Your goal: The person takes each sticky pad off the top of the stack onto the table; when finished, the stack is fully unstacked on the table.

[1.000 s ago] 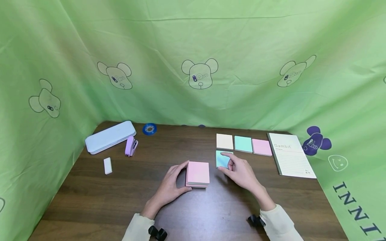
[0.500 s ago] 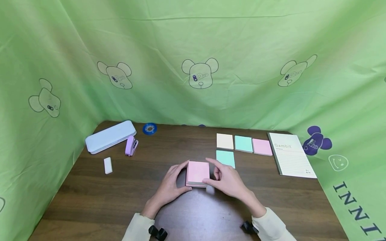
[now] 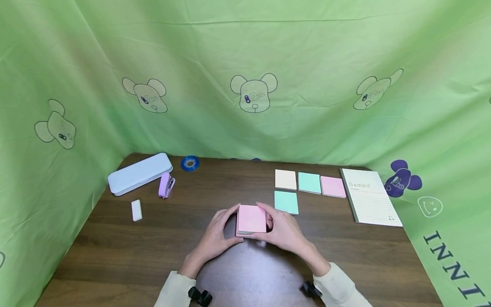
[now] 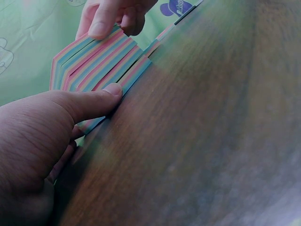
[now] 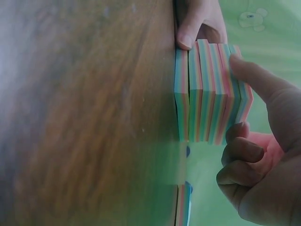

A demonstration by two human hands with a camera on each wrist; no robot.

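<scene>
Near the tabletop's [image 3: 115, 256] front edge, centre: multicoloured sticky-note block [image 3: 251, 219], gripped at both sides by left hand [image 3: 215, 238] and right hand [image 3: 285, 232], fingers curled. Risk: layers fan apart; uneven pressure may shear the block or slide it.

r hand [image 5: 263, 179] thumb on striped note block [image 5: 211, 89]; l thumb [image 5: 186, 40] at far side, prob touching.

Both hands [image 3: 249, 232] boxed in the pad [image 3: 251, 219], so its left and right sides were blocked. Just beyond it, a green note [image 3: 286, 202] crowded the far-right corner, with three more notes [image 3: 310, 183] and a notebook [image 3: 369, 196] behind. Open desk [image 3: 126, 256] lay to the left; the eraser [image 3: 136, 210], stapler [image 3: 166, 186] and case [image 3: 140, 173] sat well apart.
</scene>
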